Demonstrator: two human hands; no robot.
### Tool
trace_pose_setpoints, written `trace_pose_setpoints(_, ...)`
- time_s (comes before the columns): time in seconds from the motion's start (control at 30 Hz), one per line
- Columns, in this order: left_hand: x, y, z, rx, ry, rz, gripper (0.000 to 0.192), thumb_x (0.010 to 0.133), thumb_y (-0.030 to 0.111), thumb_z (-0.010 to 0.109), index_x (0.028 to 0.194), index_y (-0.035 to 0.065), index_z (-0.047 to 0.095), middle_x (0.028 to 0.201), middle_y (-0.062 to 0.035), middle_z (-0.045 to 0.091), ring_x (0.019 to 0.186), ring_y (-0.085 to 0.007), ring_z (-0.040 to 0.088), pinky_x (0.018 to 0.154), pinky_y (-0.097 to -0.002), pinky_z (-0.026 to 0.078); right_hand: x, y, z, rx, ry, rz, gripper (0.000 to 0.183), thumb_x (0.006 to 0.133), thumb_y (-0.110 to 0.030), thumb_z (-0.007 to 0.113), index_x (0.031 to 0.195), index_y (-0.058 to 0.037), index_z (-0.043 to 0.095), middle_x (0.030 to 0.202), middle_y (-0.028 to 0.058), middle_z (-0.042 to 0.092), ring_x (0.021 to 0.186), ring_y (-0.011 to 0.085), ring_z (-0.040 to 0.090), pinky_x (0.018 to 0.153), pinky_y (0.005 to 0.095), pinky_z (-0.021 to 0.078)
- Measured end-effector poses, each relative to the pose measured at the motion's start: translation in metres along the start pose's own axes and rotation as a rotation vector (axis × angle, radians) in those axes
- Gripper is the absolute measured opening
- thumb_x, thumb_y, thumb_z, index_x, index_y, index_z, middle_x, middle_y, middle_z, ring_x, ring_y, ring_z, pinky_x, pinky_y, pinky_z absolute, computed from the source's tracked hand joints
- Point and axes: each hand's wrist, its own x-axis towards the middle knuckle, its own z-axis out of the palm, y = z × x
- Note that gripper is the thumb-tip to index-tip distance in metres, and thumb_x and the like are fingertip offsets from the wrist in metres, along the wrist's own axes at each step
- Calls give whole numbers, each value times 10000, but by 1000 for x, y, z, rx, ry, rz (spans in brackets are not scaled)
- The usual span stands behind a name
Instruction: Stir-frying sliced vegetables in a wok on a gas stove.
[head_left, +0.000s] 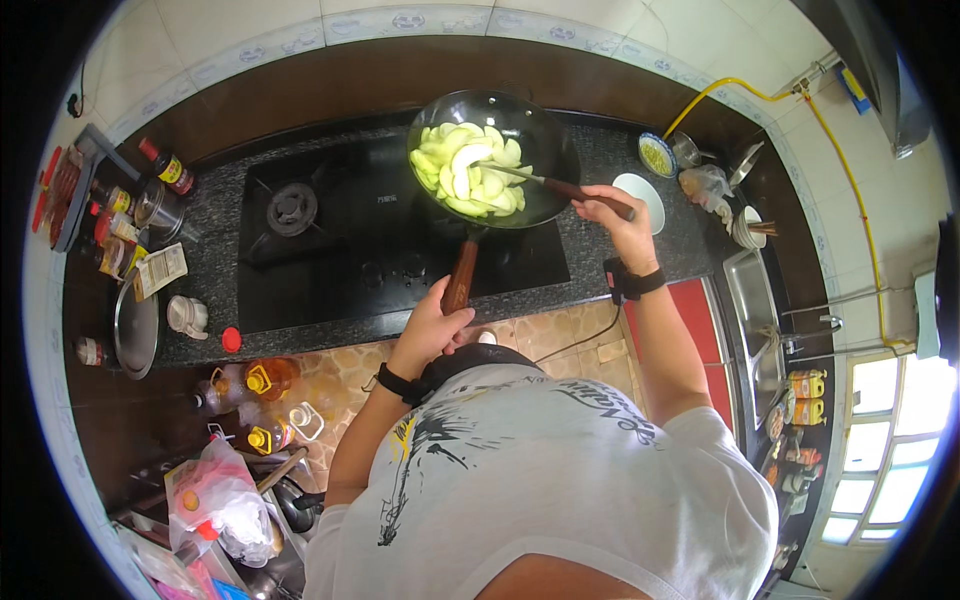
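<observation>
A black wok (547, 142) sits over the right side of a black glass gas hob (345, 255). Pale green vegetable slices (469, 172) are heaped in its left and middle part. My left hand (437, 322) grips the wooden wok handle (463, 270), which points towards me. With my right hand (619, 225) I hold the brown handle of a metal spatula (555, 185); its blade end lies among the slices and is partly hidden by them. Just right of the wok, behind my right hand, is a white plate (643, 196).
Sauce bottles (169, 169), a round metal lid (136, 330) and a red cap (231, 340) stand or lie at left. At right are a patterned bowl (658, 155), a plastic bag (705, 185) and a steel sink (752, 300). A cable (592, 336) hangs near my right wrist.
</observation>
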Motion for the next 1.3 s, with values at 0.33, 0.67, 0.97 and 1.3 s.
trace_pose_setpoints(0.33,-1,7,-2,18,-24,-2,703,862,79,663,1459,2,299,809,-66,589,498,-96,534,361,-229,411,-39,-122,13,-722,-216,-400,262,746,14,708,996,-61,730,1030,154,694,796,230,673,692,304,532)
trace_pose_setpoints(0.67,-1,5,0,7,-29,19,693,872,104,681,1462,28,325,700,-46,574,479,-93,530,383,-225,412,-7,-80,20,-751,-432,-529,238,739,-14,707,973,-59,713,968,135,683,838,301,665,739,350,540)
trace_pose_setpoints(0.97,1,2,-3,-11,3,12,731,864,116,689,1475,21,301,706,-59,592,483,-94,541,386,-234,412,26,-108,-16,-737,176,-259,165,791,-130,714,920,-29,737,788,64,708,711,109,634,670,255,494)
trace_pose_setpoints(1.3,0,-1,-3,65,11,17,751,855,139,680,1477,1,283,781,-54,597,527,-89,542,392,-225,416,93,99,-119,199,223,260,307,900,-114,600,1165,35,553,940,155,655,811,309,674,769,362,602)
